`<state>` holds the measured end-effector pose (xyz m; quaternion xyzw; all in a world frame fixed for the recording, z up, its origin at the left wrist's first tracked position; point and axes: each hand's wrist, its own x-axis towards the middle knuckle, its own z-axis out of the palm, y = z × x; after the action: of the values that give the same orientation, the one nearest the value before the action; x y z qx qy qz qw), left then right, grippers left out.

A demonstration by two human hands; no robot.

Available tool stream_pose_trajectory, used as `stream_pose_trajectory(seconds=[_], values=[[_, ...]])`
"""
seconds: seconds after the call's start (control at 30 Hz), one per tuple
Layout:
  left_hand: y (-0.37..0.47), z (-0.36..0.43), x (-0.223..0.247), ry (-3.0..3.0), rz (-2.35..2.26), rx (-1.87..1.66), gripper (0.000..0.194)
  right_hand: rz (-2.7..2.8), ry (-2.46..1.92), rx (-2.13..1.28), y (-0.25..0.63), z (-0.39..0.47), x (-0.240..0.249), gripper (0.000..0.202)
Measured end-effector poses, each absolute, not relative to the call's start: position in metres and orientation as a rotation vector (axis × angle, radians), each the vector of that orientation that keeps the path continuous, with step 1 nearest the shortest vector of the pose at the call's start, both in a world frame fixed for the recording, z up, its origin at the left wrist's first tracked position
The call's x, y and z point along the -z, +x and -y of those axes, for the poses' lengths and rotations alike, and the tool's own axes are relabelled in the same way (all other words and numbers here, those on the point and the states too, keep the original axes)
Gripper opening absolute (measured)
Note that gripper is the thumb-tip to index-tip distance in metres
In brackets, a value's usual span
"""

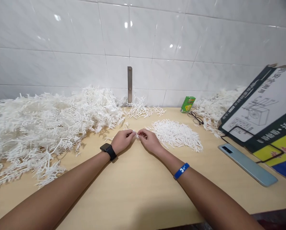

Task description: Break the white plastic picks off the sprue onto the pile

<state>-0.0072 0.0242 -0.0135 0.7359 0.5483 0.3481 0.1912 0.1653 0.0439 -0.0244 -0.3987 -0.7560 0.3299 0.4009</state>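
My left hand (122, 140), with a black watch at its wrist, pinches a small white branched plastic piece (136, 136) over the middle of the table. Thumb and fingers of my right hand (149, 140) close on the same piece from the other side; a blue band circles that forearm. Just right of my right hand lies a flat pile of small white sprigs (177, 134). A large tangled heap of white branched plastic (51, 118) spreads to the left of my left hand. Behind both hands is a smaller cluster of branched pieces (141, 109).
An upright metal strip (129, 84) stands by the tiled wall. At the right are a green box (188, 104), black glasses (196, 118), another white heap (216, 103), a pale blue phone (249, 166) and a large printed carton (260, 108) with a black wire frame before it.
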Motion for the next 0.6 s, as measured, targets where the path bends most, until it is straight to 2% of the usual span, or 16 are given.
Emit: stream_pose_trajectory(seconds=[0.27,0.47,0.6], values=[[-0.006,-0.031,0.014,1.978,-1.54,-1.012,0.038,1.947,-1.096,-0.867,0.158,-0.04,0.026,0.023],[-0.005,-0.032,0.012,1.995,-1.469,-0.984,0.04,1.949,-1.095,-0.852,0.163,-0.041,0.024,0.012],[-0.006,-0.033,0.012,1.975,-1.431,-1.023,0.04,1.973,-1.064,-0.907,0.169,-0.043,0.022,0.014]])
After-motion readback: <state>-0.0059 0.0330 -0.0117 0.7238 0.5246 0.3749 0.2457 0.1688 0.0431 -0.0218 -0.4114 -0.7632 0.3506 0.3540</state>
